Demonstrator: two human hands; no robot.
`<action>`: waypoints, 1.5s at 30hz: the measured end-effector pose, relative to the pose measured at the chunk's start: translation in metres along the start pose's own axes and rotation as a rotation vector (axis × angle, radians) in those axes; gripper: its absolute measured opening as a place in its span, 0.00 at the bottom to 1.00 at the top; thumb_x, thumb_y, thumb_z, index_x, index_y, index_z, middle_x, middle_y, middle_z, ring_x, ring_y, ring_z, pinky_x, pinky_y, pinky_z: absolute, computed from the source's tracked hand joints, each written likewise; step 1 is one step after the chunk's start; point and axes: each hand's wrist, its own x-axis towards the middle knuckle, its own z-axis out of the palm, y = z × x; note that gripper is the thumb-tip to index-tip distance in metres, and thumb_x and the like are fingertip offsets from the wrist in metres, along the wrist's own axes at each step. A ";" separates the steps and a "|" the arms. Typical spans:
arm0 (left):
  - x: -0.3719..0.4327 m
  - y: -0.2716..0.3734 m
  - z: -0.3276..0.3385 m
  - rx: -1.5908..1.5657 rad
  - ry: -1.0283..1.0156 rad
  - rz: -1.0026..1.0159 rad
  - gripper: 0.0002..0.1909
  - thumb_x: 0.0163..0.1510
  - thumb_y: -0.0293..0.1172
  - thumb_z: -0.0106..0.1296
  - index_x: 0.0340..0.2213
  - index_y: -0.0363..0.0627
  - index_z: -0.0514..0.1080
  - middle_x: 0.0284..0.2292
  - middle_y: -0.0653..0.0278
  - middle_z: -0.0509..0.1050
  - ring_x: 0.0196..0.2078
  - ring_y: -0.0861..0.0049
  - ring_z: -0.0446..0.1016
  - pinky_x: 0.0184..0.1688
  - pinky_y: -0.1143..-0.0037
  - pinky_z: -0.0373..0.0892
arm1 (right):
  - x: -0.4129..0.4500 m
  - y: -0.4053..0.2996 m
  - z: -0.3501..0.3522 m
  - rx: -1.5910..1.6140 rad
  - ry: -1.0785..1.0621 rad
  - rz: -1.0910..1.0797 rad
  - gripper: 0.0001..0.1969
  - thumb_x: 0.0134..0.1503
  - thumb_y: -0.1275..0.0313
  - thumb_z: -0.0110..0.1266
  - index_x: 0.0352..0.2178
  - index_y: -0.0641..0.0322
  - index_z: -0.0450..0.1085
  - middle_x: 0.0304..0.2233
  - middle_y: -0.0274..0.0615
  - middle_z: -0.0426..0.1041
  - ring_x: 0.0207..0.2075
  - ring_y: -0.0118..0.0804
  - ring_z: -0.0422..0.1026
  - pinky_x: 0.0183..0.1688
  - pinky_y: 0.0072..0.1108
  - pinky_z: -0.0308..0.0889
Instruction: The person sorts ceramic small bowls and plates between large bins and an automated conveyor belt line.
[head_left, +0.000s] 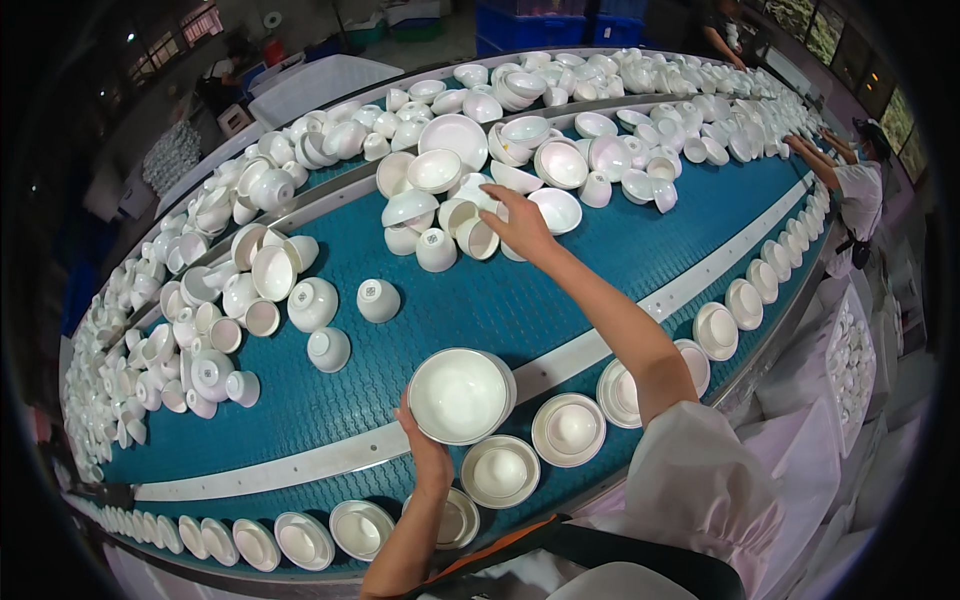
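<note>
My left hand (429, 450) holds a large white bowl (459, 396), its opening towards the camera, above the metal divider strip (562, 369). My right hand (521, 223) is stretched out over a heap of white bowls and cups on the blue conveyor belt (510, 307). Its fingers are apart above a cup lying on its side (478, 238); whether they touch it I cannot tell. Around it lie an upturned cup (436, 250), a tilted bowl (434, 171) and a large round bowl (453, 142). A single upturned cup (378, 300) lies left of the heap.
Stacked bowls, such as this one (500, 471), line the near belt lane. More white ware (247, 180) fills the far lane. At the right, a co-worker (859, 180) reaches over the belt; another person (724, 34) stands beyond. A white bin (851, 367) holds small items.
</note>
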 end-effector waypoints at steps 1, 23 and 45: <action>0.001 -0.001 0.012 0.221 -0.039 0.137 0.29 0.57 0.53 0.20 0.52 0.46 0.50 0.50 0.60 0.56 0.53 0.71 0.55 0.55 0.73 0.48 | 0.022 0.045 -0.001 -0.201 0.161 -0.081 0.23 0.43 0.70 0.54 0.43 0.65 0.62 0.39 0.51 0.67 0.41 0.49 0.65 0.43 0.34 0.61; 0.009 -0.059 0.096 0.023 -0.006 0.086 0.33 0.56 0.54 0.14 0.51 0.40 0.51 0.49 0.60 0.58 0.53 0.74 0.55 0.55 0.76 0.48 | -0.044 -0.021 -0.128 0.257 -0.427 -0.563 0.22 0.46 0.59 0.53 0.41 0.57 0.65 0.37 0.41 0.67 0.41 0.40 0.64 0.46 0.28 0.58; 0.016 -0.095 0.209 0.097 -0.106 0.097 0.34 0.56 0.56 0.14 0.53 0.43 0.48 0.52 0.61 0.55 0.55 0.74 0.52 0.57 0.75 0.46 | 0.038 0.128 -0.176 0.454 -0.478 0.346 0.22 0.51 0.60 0.47 0.40 0.70 0.64 0.31 0.43 0.71 0.30 0.31 0.70 0.33 0.20 0.66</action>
